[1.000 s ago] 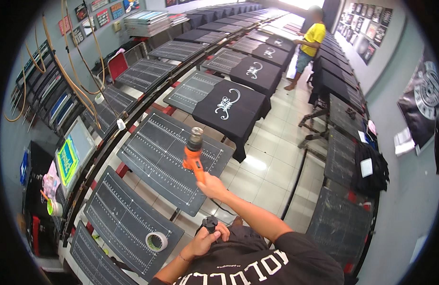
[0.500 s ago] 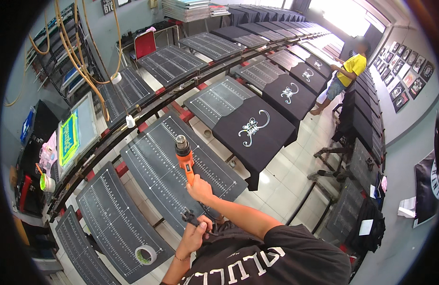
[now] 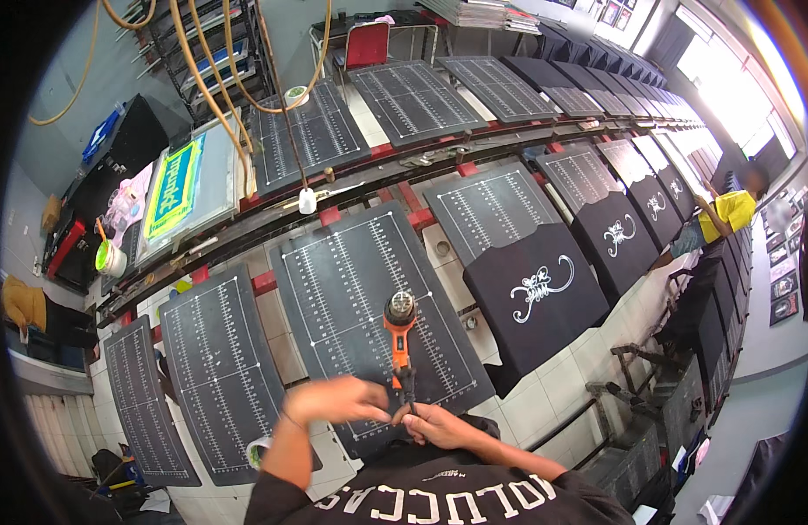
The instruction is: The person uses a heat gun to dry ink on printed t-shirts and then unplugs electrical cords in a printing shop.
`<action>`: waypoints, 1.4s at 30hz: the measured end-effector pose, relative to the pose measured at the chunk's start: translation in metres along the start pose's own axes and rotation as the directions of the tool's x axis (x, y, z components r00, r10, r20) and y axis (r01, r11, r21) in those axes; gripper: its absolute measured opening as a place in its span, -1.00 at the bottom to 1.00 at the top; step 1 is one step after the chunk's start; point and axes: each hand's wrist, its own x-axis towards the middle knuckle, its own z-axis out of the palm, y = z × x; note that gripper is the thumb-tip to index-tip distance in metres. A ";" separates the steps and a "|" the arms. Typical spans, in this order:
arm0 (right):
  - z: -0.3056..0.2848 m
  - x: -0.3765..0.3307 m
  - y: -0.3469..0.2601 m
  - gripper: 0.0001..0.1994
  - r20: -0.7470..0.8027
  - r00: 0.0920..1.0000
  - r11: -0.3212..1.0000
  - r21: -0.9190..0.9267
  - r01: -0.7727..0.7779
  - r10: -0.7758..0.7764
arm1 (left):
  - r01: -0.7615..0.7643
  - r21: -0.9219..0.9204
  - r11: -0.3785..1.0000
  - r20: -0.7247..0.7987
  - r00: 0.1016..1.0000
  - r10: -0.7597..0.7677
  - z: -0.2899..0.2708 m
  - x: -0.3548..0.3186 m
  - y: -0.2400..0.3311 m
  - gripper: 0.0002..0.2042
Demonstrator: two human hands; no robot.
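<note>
An orange and black heat gun (image 3: 399, 325) points away from me over a black gridded platen (image 3: 334, 271). My right hand (image 3: 440, 427) is closed around the black lower end of its handle. My left hand (image 3: 334, 401), blurred by motion, meets it from the left, fingers closed on the black cord (image 3: 408, 385) at the gun's base. A roll of tape (image 3: 257, 451) lies on the platen's near corner, partly hidden by my left forearm. On the platen to the right lies a black T-shirt (image 3: 531, 293) with a white scorpion print.
Long rows of gridded platens curve away, several at the right with printed black shirts. A person in a yellow shirt (image 3: 723, 214) stands at the far right. A printing screen (image 3: 172, 188), an ink tub (image 3: 111, 259), yellow hoses (image 3: 211, 87) and a red chair (image 3: 366, 44) lie beyond.
My view has turned left and down. The heat gun has come lower and nearer to my body, and my left hand has risen to join my right at its base.
</note>
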 end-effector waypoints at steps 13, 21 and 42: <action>-0.014 -0.003 -0.049 -0.63 0.135 0.991 0.980 -0.200 0.024 0.003 | -0.079 0.023 0.997 -1.000 0.008 0.024 -0.250 0.133 -0.164 -0.57; -0.015 -0.039 0.005 -0.71 0.175 0.976 0.991 -0.026 0.133 -0.126 | -0.155 -0.157 0.975 -0.979 -0.103 -0.174 0.049 -0.025 -0.123 -0.59; -0.007 -0.196 -0.044 -0.57 0.025 0.975 0.955 -0.201 0.219 -0.219 | -0.958 -0.261 0.114 -0.923 0.213 -0.321 0.191 0.057 0.176 -0.68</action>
